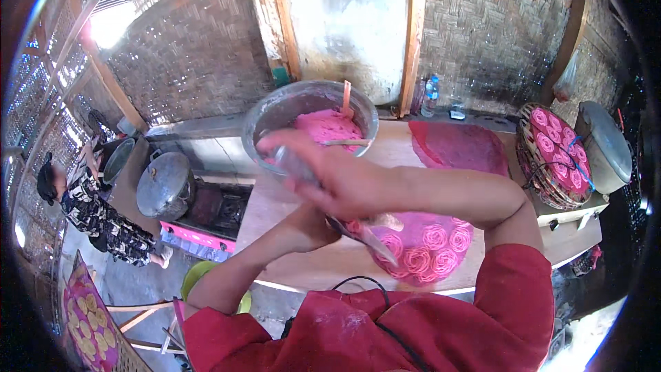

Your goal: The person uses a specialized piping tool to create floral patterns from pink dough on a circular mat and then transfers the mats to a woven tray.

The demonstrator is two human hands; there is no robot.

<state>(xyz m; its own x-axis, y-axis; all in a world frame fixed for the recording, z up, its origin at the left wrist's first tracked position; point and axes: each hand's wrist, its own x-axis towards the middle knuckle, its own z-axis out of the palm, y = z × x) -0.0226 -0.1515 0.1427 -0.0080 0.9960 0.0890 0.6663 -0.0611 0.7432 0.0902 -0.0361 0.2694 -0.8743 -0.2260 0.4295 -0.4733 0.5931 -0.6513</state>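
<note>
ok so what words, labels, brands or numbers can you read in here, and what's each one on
No text is clear enough to quote.
Plastic water bottle: blue label, too small to read.
Pink-fronted stove: pale marks along its front, too small and blurred to make out.

A pale wooden table (270, 196) runs below the blurred fingers (289, 141) of the right hand (351, 180). Just beyond the fingers, a wide metal basin (270, 111) rests on it. Rightward of them, nearer the body, lies a pink sheet (412, 229) with rose-like coils (416, 260); farther right and beyond, a crimson sheet (460, 148).
</note>
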